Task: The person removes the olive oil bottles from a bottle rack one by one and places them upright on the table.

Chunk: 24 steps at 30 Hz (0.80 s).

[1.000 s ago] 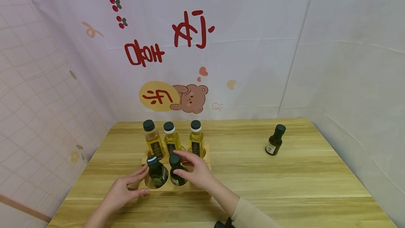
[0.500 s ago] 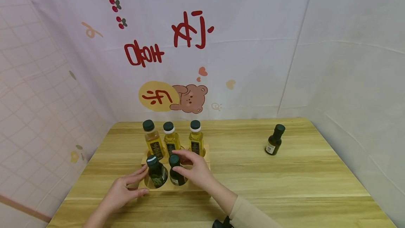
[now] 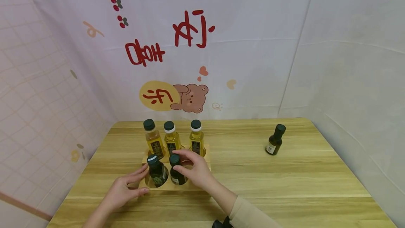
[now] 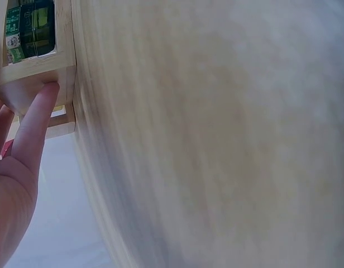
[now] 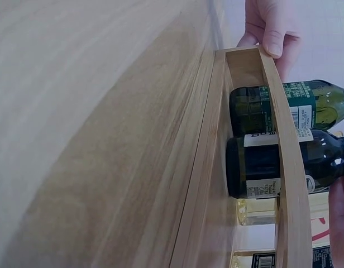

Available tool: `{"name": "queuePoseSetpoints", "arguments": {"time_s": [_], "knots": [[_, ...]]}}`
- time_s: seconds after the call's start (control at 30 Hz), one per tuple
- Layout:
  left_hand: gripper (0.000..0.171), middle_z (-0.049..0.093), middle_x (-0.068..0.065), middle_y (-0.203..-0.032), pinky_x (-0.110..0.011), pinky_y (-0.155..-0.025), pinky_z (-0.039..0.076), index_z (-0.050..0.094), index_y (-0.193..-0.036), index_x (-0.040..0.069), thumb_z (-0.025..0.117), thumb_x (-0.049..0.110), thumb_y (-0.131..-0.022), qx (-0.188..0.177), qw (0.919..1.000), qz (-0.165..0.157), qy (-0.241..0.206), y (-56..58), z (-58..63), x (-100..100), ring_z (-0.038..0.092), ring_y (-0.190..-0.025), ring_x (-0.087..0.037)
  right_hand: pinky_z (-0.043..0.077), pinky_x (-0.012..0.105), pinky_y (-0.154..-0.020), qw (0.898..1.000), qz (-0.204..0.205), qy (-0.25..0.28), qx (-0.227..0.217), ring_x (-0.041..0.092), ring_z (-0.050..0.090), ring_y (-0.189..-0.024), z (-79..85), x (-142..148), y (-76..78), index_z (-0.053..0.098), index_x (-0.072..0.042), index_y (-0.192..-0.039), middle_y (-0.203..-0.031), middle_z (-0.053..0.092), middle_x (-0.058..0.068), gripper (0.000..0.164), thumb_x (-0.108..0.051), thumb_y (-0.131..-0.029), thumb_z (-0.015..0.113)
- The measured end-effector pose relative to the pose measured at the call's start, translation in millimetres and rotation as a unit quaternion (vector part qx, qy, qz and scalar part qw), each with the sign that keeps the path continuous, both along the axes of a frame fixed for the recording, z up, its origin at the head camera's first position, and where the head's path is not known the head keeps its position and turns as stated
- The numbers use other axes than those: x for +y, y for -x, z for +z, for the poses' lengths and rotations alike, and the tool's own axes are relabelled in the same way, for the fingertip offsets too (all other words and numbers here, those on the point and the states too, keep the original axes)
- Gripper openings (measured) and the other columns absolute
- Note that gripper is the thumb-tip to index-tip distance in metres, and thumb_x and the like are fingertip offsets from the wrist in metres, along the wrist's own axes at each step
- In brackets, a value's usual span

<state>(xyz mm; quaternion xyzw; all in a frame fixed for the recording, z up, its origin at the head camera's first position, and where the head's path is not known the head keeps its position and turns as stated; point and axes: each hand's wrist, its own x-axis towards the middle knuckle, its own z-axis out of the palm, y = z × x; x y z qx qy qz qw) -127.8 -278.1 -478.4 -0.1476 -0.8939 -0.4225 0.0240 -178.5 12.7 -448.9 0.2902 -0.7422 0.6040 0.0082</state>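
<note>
Two dark bottles with green caps stand in the front row of a two-tier wooden bottle rack (image 3: 200, 187). My right hand (image 3: 198, 172) holds the right one, a small dark bottle (image 3: 178, 177), between thumb and fingers near its neck. In the right wrist view its base sits inside the front of the rack (image 5: 292, 162). Beside it is a green glass bottle (image 3: 157, 174). My left hand (image 3: 124, 190) grips the rack's left end, thumb at the front corner; in the left wrist view a finger (image 4: 38, 123) presses the end panel.
In the back tier stand three bottles of yellow oil: a left one (image 3: 155, 145), a middle one (image 3: 172, 141) and a right one (image 3: 196, 143). Another small dark bottle (image 3: 274, 143) stands apart on the wooden table (image 3: 284, 185). A printed white cloth (image 3: 253, 62) hangs behind.
</note>
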Motion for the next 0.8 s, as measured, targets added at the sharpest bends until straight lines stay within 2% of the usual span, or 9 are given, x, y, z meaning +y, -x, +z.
{"name": "queuePoseSetpoints", "arguments": {"time_s": [0.37,0.53,0.63,0.73,0.8], "knots": [[0.061,0.052,-0.003,-0.144,-0.023,-0.082,0.053,0.066,-0.130,0.009,0.084,0.034,-0.077,0.020,0.9998,-0.006,0.004,0.6,-0.7,-0.3,0.049,-0.126,-0.025,0.054,0.028,-0.086,1.000,-0.002,0.006,0.011,0.013,0.064,-0.101,-0.5,-0.5,-1.7,0.064,-0.016,-0.131,-0.113,0.067,0.001,0.042,-0.014,-0.090,0.075],[0.062,0.050,-0.005,-0.146,-0.023,-0.080,0.054,0.065,-0.131,0.008,0.084,0.033,-0.078,0.007,0.9999,-0.009,-0.010,0.1,-1.1,-0.8,0.048,-0.126,-0.022,0.054,0.029,-0.087,1.000,0.000,0.020,0.008,0.014,0.064,-0.101,-0.4,0.4,-4.8,0.065,-0.015,-0.130,-0.116,0.066,0.002,0.042,-0.011,-0.089,0.075],[0.062,0.049,-0.005,-0.147,-0.024,-0.078,0.055,0.064,-0.132,0.008,0.084,0.031,-0.078,-0.006,0.9997,-0.010,-0.021,-0.3,-1.2,-0.8,0.047,-0.127,-0.024,0.054,0.031,-0.087,0.999,-0.002,0.033,0.014,0.015,0.065,-0.101,0.3,1.9,-6.4,0.066,-0.014,-0.130,-0.117,0.066,0.003,0.043,-0.009,-0.089,0.076],[0.062,0.049,-0.005,-0.147,-0.027,-0.078,0.056,0.065,-0.132,0.009,0.084,0.032,-0.078,-0.005,0.9997,-0.009,-0.020,-0.4,-0.9,-0.3,0.048,-0.127,-0.025,0.055,0.040,-0.087,0.999,-0.003,0.046,0.019,0.021,0.065,-0.101,13.0,4.7,-11.6,0.065,-0.005,-0.128,-0.117,0.066,0.010,0.042,-0.003,-0.088,0.075],[0.061,0.049,-0.005,-0.147,-0.028,-0.078,0.056,0.065,-0.132,0.009,0.084,0.032,-0.078,0.000,0.9998,-0.009,-0.020,-0.5,-1.0,-0.2,0.048,-0.126,-0.020,0.055,0.045,-0.087,0.998,-0.005,0.060,0.026,0.025,0.065,-0.101,16.6,5.9,-11.8,0.064,0.001,-0.127,-0.118,0.065,0.015,0.041,0.002,-0.087,0.074]]}}
